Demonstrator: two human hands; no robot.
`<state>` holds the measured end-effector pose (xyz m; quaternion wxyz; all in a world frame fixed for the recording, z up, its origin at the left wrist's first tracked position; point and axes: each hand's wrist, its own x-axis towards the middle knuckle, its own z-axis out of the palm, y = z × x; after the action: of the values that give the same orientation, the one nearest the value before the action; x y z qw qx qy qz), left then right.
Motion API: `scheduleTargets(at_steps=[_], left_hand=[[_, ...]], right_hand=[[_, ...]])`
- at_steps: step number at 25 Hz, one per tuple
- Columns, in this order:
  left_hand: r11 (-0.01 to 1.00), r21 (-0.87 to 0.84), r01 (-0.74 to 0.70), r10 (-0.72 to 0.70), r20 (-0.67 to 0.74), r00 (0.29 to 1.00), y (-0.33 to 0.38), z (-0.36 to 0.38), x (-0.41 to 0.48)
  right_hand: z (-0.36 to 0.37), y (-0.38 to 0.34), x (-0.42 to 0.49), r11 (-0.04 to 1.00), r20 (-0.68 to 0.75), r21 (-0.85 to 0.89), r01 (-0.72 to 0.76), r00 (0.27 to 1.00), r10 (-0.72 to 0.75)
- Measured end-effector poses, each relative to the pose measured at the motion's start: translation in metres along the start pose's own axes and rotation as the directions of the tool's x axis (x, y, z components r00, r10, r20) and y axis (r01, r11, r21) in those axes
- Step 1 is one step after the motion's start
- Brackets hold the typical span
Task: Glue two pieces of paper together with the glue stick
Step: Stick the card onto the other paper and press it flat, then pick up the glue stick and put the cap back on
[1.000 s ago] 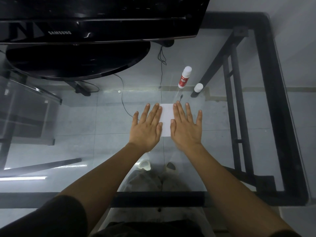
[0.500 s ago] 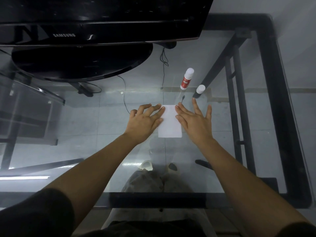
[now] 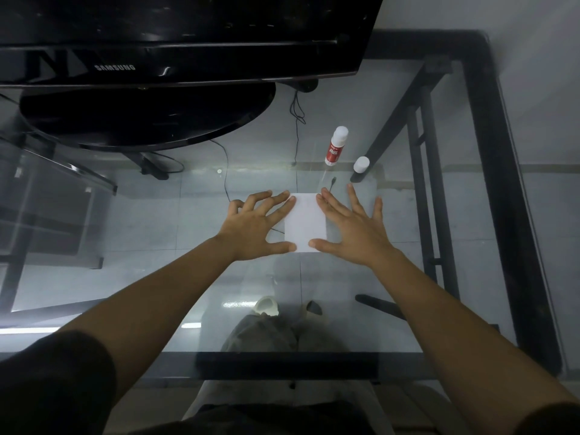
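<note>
A small white paper (image 3: 305, 222) lies flat on the glass table, and I cannot tell whether it is one sheet or two stacked. My left hand (image 3: 255, 226) rests at its left edge, index fingertip and thumb touching the paper, fingers spread. On the right edge sits my right hand (image 3: 353, 226), flat and spread, with index finger and thumb on the paper. A red and white glue stick (image 3: 335, 146) lies uncapped farther back. Its white cap (image 3: 361, 164) stands just to the right of it.
A black Samsung monitor (image 3: 175, 39) on a round black base (image 3: 147, 114) fills the back left. The glass table's black frame (image 3: 502, 171) runs along the right side and the near edge. Thin cables (image 3: 296, 127) hang below the glass.
Both hands slid apart from the middle of the paper to its left and right edges, fingers spreading, so more of the white sheet shows.
</note>
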<state>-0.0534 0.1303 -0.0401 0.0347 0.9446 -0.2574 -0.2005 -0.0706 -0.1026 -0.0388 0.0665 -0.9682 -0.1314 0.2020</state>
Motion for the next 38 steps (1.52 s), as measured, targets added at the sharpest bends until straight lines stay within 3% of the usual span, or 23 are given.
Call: scheduleTargets(at_steps=[5,10,15,19,21,23,26,29,32,38], left_hand=[[1.0,0.001,-0.008,0.008,0.047,0.999,0.002,-0.008,0.001],[1.0,0.023,-0.021,0.02,0.054,0.998,0.009,-0.01,0.0],[0.991,-0.131,0.034,-0.021,0.1,0.995,0.013,-0.008,-0.002],[0.998,-0.063,0.01,-0.004,0.087,0.996,0.017,-0.005,-0.008],[0.984,-0.178,0.009,0.005,0.08,0.997,0.016,-0.007,-0.01],[0.93,-0.366,0.023,-0.03,-0.013,0.999,0.016,-0.011,-0.014],[0.835,-0.549,0.024,-0.162,-0.206,0.965,0.027,-0.025,-0.005],[0.771,-0.634,0.049,-0.284,-0.276,0.918,0.049,-0.049,0.029],[0.705,-0.708,0.037,-0.351,-0.303,0.886,0.061,-0.067,0.065],[0.674,-0.737,0.051,-0.373,-0.28,0.885,0.064,-0.066,0.11]], right_hand=[[-0.001,0.0,-0.002,0.999,0.012,-0.025,0.03,0.999,-0.03],[0.004,-0.004,-0.01,0.985,-0.03,-0.159,0.07,0.997,-0.076],[0.009,-0.007,-0.013,0.995,0.001,-0.088,0.038,0.999,-0.038],[0.007,-0.01,-0.015,0.994,-0.002,-0.105,0.024,1.0,-0.024],[0.004,-0.011,-0.02,0.998,-0.046,-0.055,0.035,0.998,-0.038],[0.002,-0.009,-0.025,0.998,-0.128,0.061,0.015,0.992,-0.007],[0.003,0.002,-0.025,0.959,-0.196,0.235,-0.159,0.959,0.207],[0.01,0.01,-0.023,0.912,-0.13,0.206,-0.356,0.913,0.386],[0.016,0.014,-0.021,0.915,-0.075,0.164,-0.369,0.92,0.384],[0.019,0.019,-0.021,0.921,-0.094,0.184,-0.343,0.927,0.364]])
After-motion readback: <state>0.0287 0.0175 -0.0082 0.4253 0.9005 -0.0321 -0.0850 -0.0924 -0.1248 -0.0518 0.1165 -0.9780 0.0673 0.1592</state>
